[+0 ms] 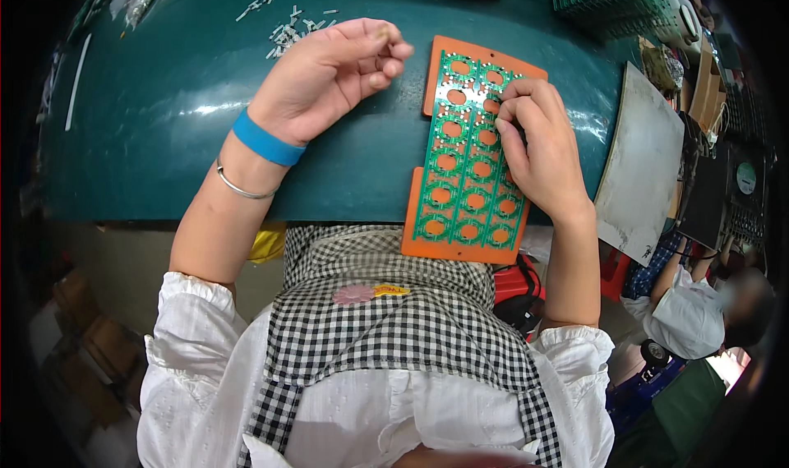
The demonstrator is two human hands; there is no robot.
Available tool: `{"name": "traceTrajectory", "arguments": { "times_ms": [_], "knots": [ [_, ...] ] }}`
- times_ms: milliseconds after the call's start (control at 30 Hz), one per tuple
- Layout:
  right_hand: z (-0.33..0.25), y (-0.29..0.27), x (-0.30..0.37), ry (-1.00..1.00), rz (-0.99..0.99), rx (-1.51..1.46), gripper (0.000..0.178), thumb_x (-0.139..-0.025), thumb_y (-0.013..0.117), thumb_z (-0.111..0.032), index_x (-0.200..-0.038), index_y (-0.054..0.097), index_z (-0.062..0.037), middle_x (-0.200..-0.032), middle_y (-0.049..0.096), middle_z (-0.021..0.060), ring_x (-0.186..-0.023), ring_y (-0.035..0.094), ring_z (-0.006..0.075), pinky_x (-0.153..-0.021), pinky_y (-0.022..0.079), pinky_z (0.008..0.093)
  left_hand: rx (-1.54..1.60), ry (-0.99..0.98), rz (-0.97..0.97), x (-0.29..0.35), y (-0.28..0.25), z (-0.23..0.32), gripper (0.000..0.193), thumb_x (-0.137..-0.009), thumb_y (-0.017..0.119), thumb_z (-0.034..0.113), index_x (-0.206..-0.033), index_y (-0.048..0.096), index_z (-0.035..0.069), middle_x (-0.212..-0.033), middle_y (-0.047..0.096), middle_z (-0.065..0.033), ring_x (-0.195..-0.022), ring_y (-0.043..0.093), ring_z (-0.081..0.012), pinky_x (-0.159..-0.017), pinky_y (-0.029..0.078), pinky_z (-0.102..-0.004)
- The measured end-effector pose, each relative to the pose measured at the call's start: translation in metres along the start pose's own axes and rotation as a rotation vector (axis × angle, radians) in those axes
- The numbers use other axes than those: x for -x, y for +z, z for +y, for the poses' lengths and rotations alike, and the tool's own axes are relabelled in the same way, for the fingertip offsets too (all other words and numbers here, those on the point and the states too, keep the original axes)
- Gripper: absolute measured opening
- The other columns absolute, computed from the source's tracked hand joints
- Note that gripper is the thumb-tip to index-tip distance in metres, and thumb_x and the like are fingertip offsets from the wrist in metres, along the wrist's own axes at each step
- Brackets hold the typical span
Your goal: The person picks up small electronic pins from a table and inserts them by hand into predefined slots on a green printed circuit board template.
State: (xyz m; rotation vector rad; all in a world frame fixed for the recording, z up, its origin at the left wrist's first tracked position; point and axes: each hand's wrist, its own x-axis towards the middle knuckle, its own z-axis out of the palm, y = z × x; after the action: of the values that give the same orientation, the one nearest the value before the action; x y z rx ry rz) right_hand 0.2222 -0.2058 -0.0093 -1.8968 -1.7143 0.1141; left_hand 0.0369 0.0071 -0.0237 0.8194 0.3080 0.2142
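Note:
A green circuit board panel with rows of ring-shaped boards lies on an orange tray at the table's front edge, right of centre. My right hand is over the panel's upper right part, thumb and fingers drawn together at its surface; whatever is between the fingertips is hidden. My left hand is raised left of the panel, palm turned up, fingers curled and thumb pressed to the index finger. Anything pinched there is too small to name. Beyond that hand lies a loose pile of small white pieces.
The green table spreads to the left, with a thin white strip on it. Stacked green racks stand at the far right. A grey board leans by the right edge. Another person sits at far right.

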Motion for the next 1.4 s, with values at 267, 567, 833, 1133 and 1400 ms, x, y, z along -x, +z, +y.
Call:
{"name": "traceTrajectory", "arguments": {
  "times_ms": [267,567,833,1133,1400],
  "knots": [
    [-0.005,-0.006,-0.002,0.000,-0.007,-0.019,0.016,-0.075,0.070,0.000,-0.085,0.059,-0.0008,-0.101,0.057,0.0100,-0.096,0.057,0.0295,-0.077,0.049,0.0377,-0.281,-0.038,0.060,0.004,0.022,-0.017,0.032,-0.096,0.057,0.005,-0.127,0.058,-0.004,-0.101,0.067,-0.0063,-0.079,0.059,-0.0065,-0.071,0.050,-0.0187],
    [-0.023,0.010,-0.025,0.059,0.170,-0.313,0.014,-0.077,0.073,-0.003,-0.086,0.063,-0.0008,-0.094,0.062,0.0091,-0.082,0.062,0.0221,-0.067,0.049,0.0318,-0.387,0.054,0.070,0.005,0.042,-0.028,0.033,-0.093,0.062,0.005,-0.125,0.056,-0.001,-0.095,0.069,-0.0045,-0.075,0.059,-0.0056,-0.062,0.045,-0.0166],
    [-0.023,0.009,-0.028,0.172,0.030,-0.507,0.005,-0.081,0.066,-0.001,-0.083,0.063,0.0000,-0.089,0.061,0.0082,-0.077,0.062,0.0190,-0.063,0.047,0.0271,-0.460,0.113,0.058,0.006,0.045,-0.034,0.030,-0.093,0.060,0.002,-0.123,0.057,0.000,-0.095,0.069,-0.0050,-0.074,0.059,-0.0059,-0.062,0.045,-0.0161],
    [-0.004,-0.006,0.026,0.101,0.006,-0.234,0.006,-0.080,0.066,-0.002,-0.084,0.061,-0.0017,-0.112,0.054,0.0107,-0.104,0.052,0.0240,-0.088,0.043,0.0342,-0.144,-0.003,0.051,0.003,0.017,-0.022,0.024,-0.099,0.055,0.016,-0.114,0.061,-0.002,-0.095,0.068,-0.0057,-0.075,0.056,-0.0081,-0.066,0.046,-0.0189],
    [-0.005,0.002,0.032,0.085,0.092,-0.218,0.010,-0.073,0.070,0.000,-0.080,0.063,-0.0026,-0.109,0.057,0.0103,-0.101,0.053,0.0282,-0.087,0.045,0.0371,-0.083,-0.027,0.087,0.001,0.009,-0.024,0.025,-0.100,0.054,0.016,-0.116,0.060,-0.001,-0.095,0.066,-0.0055,-0.076,0.056,-0.0081,-0.064,0.046,-0.0191]
  ]
}}
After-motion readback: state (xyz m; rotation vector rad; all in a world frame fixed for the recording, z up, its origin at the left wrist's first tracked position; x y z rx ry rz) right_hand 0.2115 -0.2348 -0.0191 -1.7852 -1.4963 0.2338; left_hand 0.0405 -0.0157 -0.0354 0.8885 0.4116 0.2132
